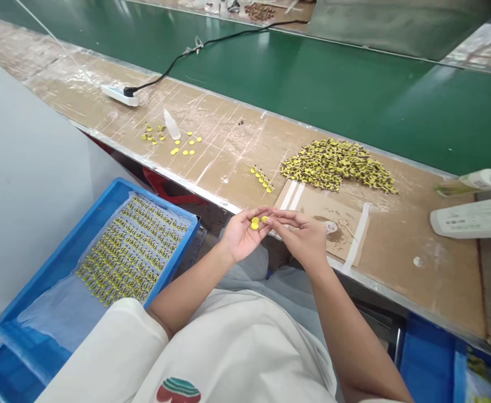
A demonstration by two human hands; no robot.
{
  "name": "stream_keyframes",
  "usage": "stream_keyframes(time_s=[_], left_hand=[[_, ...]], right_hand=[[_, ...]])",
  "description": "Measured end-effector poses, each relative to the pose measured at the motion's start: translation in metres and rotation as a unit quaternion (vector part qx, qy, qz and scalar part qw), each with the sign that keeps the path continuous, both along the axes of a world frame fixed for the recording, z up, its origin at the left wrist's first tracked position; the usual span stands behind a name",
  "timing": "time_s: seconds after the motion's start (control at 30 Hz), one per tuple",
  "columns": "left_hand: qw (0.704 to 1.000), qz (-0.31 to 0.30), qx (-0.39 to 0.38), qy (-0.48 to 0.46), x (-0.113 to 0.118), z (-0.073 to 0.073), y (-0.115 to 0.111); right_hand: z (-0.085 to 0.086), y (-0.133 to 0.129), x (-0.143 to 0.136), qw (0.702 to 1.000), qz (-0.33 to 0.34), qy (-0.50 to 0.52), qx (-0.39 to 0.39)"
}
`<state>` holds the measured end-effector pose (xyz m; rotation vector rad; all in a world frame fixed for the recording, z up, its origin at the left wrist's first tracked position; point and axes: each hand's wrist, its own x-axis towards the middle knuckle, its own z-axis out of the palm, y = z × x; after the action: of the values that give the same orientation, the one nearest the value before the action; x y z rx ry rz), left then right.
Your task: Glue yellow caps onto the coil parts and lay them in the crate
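Note:
My left hand (244, 238) is turned palm up in front of the table edge, with a few small yellow discs (254, 225) lying on its fingers. Thumb and fingers of my right hand (302, 235) meet over it, pinching another yellow disc (264, 219). Just beyond the hands, a short row of small yellow-and-dark pieces (262, 179) lies on the cardboard. To its right spreads a large pile of similar pieces (337, 162). Farther left are scattered yellow discs (185, 152) and a white squeeze bottle (172, 125).
On my left, a blue tray (121, 183) holds rows of finished-looking pieces on a white sheet. A black cable (173, 64) runs from a white power strip (119, 95) across the green belt (354, 89). Two bottles, one a large white bottle (472, 218), lie at the right.

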<state>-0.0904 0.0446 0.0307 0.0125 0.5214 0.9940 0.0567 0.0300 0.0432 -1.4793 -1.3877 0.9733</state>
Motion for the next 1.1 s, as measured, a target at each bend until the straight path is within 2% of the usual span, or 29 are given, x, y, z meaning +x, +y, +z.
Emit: stream_keyframes(time_s=[0.13,0.33,0.47,0.67,0.83,0.93,1.03,1.1], left_hand=[[0.999,-0.032,0.017,0.039,0.009,0.001,-0.007],[0.984,-0.103,0.13,0.067,0.027,0.012,-0.027],[0.976,-0.103,0.171,0.088,0.044,0.015,-0.038],[0.971,-0.118,0.195,0.075,0.063,0.018,-0.046],[0.976,-0.082,0.189,0.069,0.069,0.019,-0.044],[0.985,-0.051,0.157,0.055,0.069,0.021,-0.034],[0.992,-0.03,0.123,0.03,0.064,0.024,-0.021],[0.994,-0.013,0.105,0.026,0.059,0.024,-0.012]], right_hand=[[0.008,-0.013,0.014,0.981,-0.076,0.16,-0.085],[0.016,-0.038,0.03,0.942,-0.123,0.294,-0.102],[0.02,-0.056,0.033,0.924,-0.137,0.338,-0.113],[0.025,-0.072,0.045,0.921,-0.164,0.34,-0.099],[0.028,-0.064,0.046,0.931,-0.156,0.317,-0.088],[0.035,-0.05,0.048,0.956,-0.124,0.256,-0.073],[0.041,-0.027,0.065,0.984,-0.141,0.102,-0.031],[0.039,-0.004,0.088,0.979,-0.195,-0.052,-0.004]])
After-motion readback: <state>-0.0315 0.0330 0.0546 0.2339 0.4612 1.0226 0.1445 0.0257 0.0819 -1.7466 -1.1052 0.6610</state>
